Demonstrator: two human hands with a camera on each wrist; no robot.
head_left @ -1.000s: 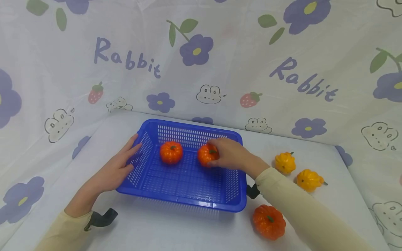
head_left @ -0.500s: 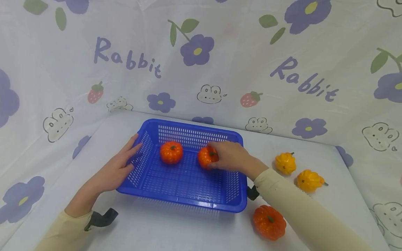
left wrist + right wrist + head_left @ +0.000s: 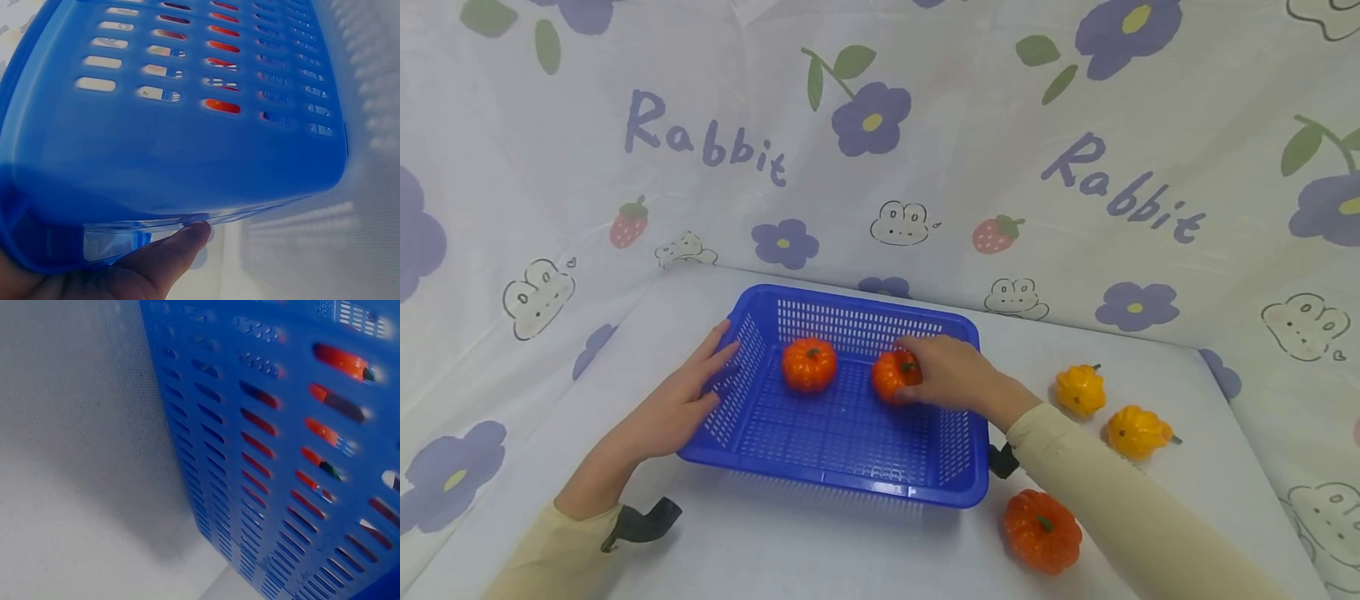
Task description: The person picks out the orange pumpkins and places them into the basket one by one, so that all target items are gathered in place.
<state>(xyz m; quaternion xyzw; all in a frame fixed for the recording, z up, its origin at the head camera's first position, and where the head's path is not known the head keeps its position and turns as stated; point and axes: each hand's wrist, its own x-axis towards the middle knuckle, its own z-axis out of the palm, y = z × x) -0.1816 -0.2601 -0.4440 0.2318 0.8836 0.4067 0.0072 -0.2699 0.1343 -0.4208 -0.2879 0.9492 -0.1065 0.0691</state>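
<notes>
Head view: blue basket (image 3: 823, 477) upright on the white counter (image 3: 775, 550). Left hand (image 3: 677, 408) at the basket's left end, fingers extended along the rim; left grip spread, touching rather than clamping. Left wrist view shows one fingertip against the basket plastic. Right hand (image 3: 951, 371) reaches over the basket's right end; its grip pinches an orange pumpkin (image 3: 891, 379), thumb on the side toward the basket's front, finger toward the back. That pumpkin is inside the basket, right half; cannot tell whether it bears on the basket floor. Right wrist view: only orange through the basket slots, grip not visible. Second pumpkin (image 3: 809, 365) also inside, left half, apart from the first. Outside the basket, third pumpkin (image 3: 1042, 531) near its front right corner; two yellow gourds (image 3: 1081, 390) off its right end. Risks, judged: (1) glossy ribbed skin plus a one-sided pinch; uneven finger release could roll the pumpkin toward its neighbour. (2) Wrist sits close above the basket's right rim; a low withdrawal could snag and drag the basket, light left contact perhaps not holding it. (3) Right sleeve (image 3: 1112, 483) passes between third pumpkin and gourds; a sideways sweep could send either rolling.
</notes>
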